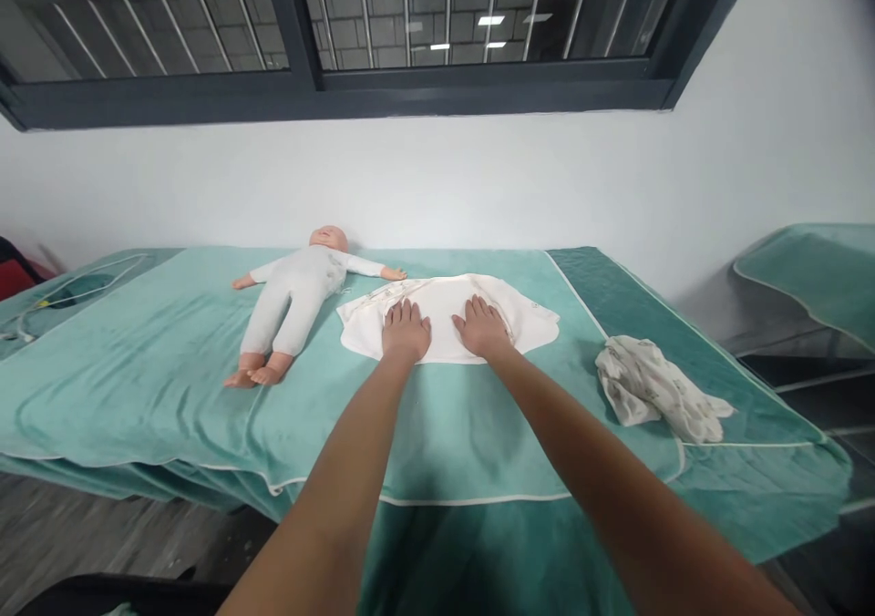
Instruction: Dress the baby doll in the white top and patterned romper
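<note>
A white cloth (441, 315), perhaps a small garment with a faint print along its upper edge, lies spread flat on the green bed cover. Both hands rest palm down on it, fingers pointing toward the wall. My left hand (406, 332) lies on the cloth's left half, fingers stretched out. On the right half is my right hand (482, 326), its fingers flat and the thumb turned inward. A baby doll (299, 292) in a white one-piece lies on its back to the left, one arm reaching close to the cloth's upper left edge.
A crumpled white printed cloth (656, 388) lies to the right on the green bed cover (170, 343). A pale cable (82, 290) runs along the far left. Behind the bed stand a white wall and a dark-framed window (478, 92). Another green-covered surface (813, 265) is at right.
</note>
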A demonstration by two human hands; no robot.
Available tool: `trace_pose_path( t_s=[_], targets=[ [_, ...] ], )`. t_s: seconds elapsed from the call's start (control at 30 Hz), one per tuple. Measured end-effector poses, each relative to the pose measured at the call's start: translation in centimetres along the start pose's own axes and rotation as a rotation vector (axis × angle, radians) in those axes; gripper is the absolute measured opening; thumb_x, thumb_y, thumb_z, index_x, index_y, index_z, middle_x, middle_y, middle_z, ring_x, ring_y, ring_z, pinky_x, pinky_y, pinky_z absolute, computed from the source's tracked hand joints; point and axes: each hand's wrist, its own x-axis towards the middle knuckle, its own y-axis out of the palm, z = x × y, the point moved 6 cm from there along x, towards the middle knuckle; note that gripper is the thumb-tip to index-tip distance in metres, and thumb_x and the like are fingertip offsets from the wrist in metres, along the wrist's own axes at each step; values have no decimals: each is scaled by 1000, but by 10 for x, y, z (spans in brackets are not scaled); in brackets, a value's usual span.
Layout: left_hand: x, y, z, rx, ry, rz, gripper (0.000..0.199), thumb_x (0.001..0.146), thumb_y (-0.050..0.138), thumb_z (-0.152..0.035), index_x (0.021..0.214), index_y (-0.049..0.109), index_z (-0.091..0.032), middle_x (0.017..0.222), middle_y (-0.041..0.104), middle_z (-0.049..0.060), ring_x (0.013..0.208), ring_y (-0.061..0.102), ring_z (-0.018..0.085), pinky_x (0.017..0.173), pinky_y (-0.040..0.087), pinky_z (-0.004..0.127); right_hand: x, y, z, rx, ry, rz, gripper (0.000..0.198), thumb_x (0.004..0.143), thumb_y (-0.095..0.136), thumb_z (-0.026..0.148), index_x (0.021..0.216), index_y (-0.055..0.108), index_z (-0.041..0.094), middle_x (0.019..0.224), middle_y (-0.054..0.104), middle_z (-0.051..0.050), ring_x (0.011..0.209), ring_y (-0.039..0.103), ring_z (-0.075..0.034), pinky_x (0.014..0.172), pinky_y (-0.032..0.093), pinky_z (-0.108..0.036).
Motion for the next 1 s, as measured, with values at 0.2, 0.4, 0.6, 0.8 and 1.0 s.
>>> trace_pose_path(
  t_s=[0.2, 0.4, 0.6, 0.8, 1.0],
  targets=[
    [-8, 0, 2, -13, 15, -15, 64, 98, 21, -42, 152, 35, -10, 163, 26, 11, 152, 18, 27, 124, 14, 44, -27, 0, 8, 3, -69, 13, 69, 102, 19, 49, 154, 27, 4, 164, 18, -16, 152, 13, -26, 121, 13, -41],
    [-14, -3, 0, -12, 30, -57, 61, 98, 24, -41, 149, 40, -12, 162, 29, 11, 151, 20, 28, 123, 17, 45, -42, -2, 14, -11, -147, -19, 63, 102, 25, 43, 152, 32, 4, 162, 22, -18, 151, 18, -28, 120, 17, -43],
    [-6, -12, 0, 10, 85, -159, 61, 95, 30, -34, 149, 38, -7, 162, 28, 15, 151, 19, 26, 122, 19, 43, -46, -4, 17, -31, -178, 15, 65, 103, 24, 45, 154, 29, 4, 163, 19, -18, 152, 15, -29, 121, 15, -45],
    [15, -19, 17, 52, 6, -212, 60, 94, 29, -32, 146, 40, -5, 158, 32, 20, 149, 22, 31, 120, 15, 53, -77, -9, 27, 74, -360, 62, 63, 102, 28, 44, 154, 31, 8, 163, 18, -14, 152, 14, -25, 122, 14, -45],
    [25, -15, 24, 34, -32, -203, 55, 95, 28, -33, 143, 46, -12, 155, 39, 18, 144, 32, 31, 117, 24, 52, -55, -51, -28, 560, -189, 2, 46, 95, 43, 41, 135, 59, 25, 142, 58, -4, 130, 54, -22, 109, 41, -37]
  ],
)
